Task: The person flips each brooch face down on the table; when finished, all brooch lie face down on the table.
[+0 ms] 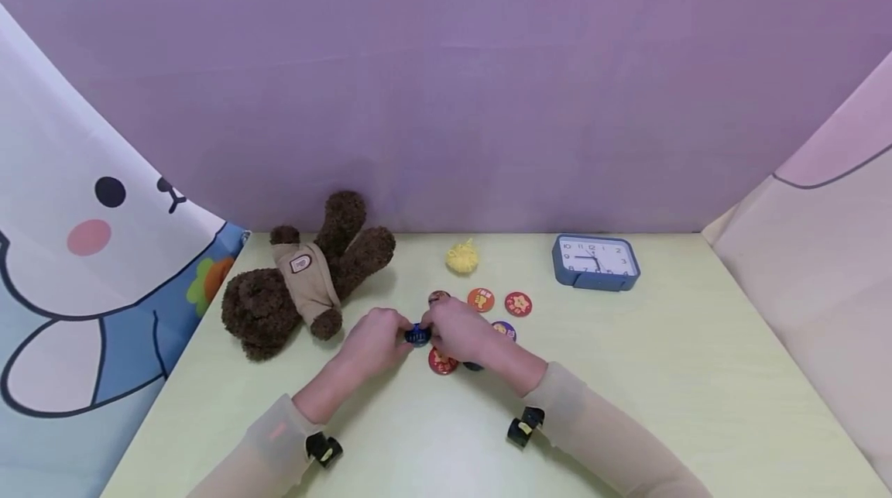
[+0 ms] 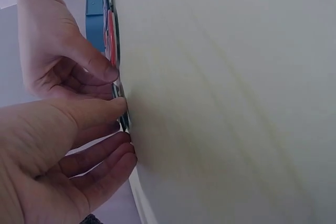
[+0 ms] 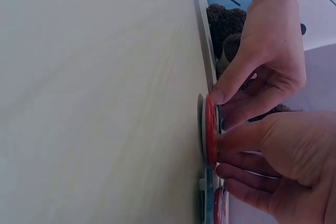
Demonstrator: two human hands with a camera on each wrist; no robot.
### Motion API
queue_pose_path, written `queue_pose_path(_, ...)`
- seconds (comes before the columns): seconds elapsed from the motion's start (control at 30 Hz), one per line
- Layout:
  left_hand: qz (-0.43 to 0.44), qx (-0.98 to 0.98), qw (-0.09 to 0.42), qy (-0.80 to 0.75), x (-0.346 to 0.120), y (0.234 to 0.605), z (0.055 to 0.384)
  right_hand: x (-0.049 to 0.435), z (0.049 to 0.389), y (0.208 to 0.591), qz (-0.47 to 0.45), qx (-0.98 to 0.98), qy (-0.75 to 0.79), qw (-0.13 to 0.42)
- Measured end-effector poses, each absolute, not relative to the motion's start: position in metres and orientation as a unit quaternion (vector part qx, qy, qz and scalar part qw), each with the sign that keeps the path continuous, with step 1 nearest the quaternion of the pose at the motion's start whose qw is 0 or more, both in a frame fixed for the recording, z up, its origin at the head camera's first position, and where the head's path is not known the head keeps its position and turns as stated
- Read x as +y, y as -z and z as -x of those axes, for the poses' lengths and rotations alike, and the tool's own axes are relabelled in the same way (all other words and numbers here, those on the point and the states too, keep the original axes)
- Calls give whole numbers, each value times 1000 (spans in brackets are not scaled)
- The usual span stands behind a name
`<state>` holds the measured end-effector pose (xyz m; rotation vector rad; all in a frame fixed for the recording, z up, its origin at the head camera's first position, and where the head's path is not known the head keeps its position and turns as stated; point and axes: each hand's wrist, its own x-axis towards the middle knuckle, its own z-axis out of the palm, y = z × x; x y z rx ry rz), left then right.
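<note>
A dark blue round badge (image 1: 418,336) lies low over the table between my two hands. My left hand (image 1: 376,339) pinches its left edge with thumb and fingers. From the other side my right hand (image 1: 460,330) holds its right edge. Just below the right fingers is a red badge (image 1: 442,362), seen edge-on in the right wrist view as a red disc (image 3: 211,129). A dark badge (image 1: 473,366) and a purple one (image 1: 504,330) are partly hidden by the right hand. Another badge (image 1: 438,297) peeks out above its knuckles.
An orange badge (image 1: 481,299) and a red star badge (image 1: 519,303) lie beyond the right hand. Farther back are a yellow yarn-like ball (image 1: 462,257) and a blue clock (image 1: 596,262). A brown teddy bear (image 1: 307,281) lies at the left, before a purple backdrop (image 1: 446,95).
</note>
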<state>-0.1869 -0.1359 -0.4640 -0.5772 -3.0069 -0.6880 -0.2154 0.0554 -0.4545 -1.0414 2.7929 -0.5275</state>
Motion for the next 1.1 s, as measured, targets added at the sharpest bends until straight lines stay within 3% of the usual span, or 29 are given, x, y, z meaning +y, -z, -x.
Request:
queue_pose_path(0.2,183,-954,19,238,-136,465,187,61,221,457,329,912,233,71)
queue_pose_path(0.53,200,-938,112,258,-133,456,189,69,227,454,325,901,283,40)
queue_pose_path(1.1,190,-922,68,330,-137,454,189,71,226,450,266,887,369,79)
